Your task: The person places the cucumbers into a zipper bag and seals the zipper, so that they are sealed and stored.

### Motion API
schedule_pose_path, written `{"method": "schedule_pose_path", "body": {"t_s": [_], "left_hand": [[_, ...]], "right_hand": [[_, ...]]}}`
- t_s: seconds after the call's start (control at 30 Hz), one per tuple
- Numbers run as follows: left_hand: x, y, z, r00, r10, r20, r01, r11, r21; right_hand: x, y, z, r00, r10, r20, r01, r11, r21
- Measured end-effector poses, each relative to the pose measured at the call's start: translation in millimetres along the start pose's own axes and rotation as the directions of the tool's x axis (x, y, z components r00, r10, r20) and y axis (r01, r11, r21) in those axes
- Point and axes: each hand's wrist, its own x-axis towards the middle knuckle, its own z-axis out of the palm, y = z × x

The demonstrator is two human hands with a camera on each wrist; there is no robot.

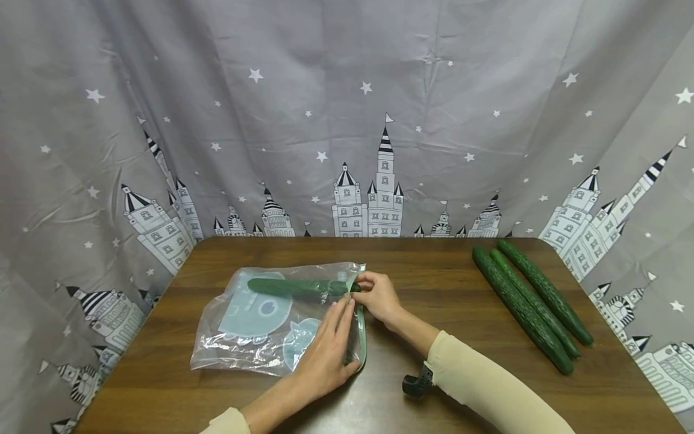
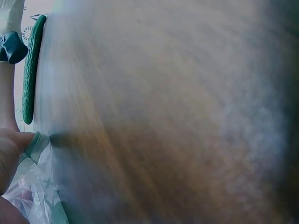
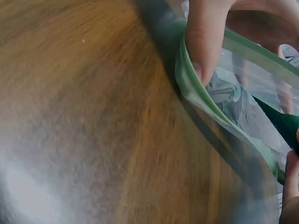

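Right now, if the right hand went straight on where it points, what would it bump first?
Most likely the bagged cucumber: the right hand seems to pinch its end, and the rest lies ahead inside the clear bag. The bag's rim is close too, so depth is unclear.

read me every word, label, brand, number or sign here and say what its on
No readable words, labels, brands or numbers anywhere.
Plastic bag: cartoon pictures; small marks near its mouth are too blurred to read.
Curtain: drawn castles and stars, no legible text.
Cucumbers: no label seen.
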Motion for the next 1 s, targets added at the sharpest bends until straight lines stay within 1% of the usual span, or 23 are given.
{"method": "schedule_pose_path", "body": {"t_s": [0.07,0.2,0.27,0.37,0.47,0.57,0.67,0.73,0.8,1.0], "left_hand": [[-0.4,-0.5,-0.3,1.000,-0.002,0.003,0.002,1.000,-0.001],[-1.1,-0.9,-1.2,1.000,-0.018,0.025,0.019,1.000,-0.005],[-1.2,-1.0,-1.7,0.999,-0.023,0.030,0.023,1.000,-0.005],[-1.2,-1.0,-2.6,0.999,-0.020,0.033,0.021,1.000,-0.014],[-1.4,-0.7,-3.3,0.999,-0.022,0.037,0.023,1.000,-0.019],[-2.0,-1.1,-3.0,0.999,-0.036,0.040,0.036,0.999,-0.012],[-2.2,-1.8,-2.0,0.998,-0.054,0.038,0.054,0.998,-0.020],[-1.8,-2.3,-1.2,0.997,-0.065,0.037,0.067,0.997,-0.038],[-1.7,-3.2,-0.1,0.996,-0.079,0.030,0.081,0.995,-0.061],[-2.2,-6.4,0.8,0.993,-0.117,-0.011,0.115,0.986,-0.120]], "right_hand": [[0.5,0,-1,1.000,0.007,0.011,-0.007,1.000,-0.006],[0.3,1,-6,0.998,0.023,0.063,-0.024,1.000,0.010],[0.1,1,-8,0.996,0.026,0.081,-0.026,1.000,0.003],[0.8,3,-8,0.998,0.024,0.058,-0.022,0.999,-0.031],[2.5,6,-5,1.000,0.013,0.008,-0.012,0.996,-0.092],[5.1,7,-1,1.000,-0.010,-0.027,0.005,0.982,-0.189],[7.3,10,-2,0.998,-0.065,-0.017,0.056,0.951,-0.303],[7.0,9,-6,0.996,-0.092,0.011,0.090,0.936,-0.341],[6.5,7,-12,0.993,-0.112,0.048,0.121,0.935,-0.335],[4.6,1,-40,0.979,-0.130,0.157,0.161,0.965,-0.206]]}}
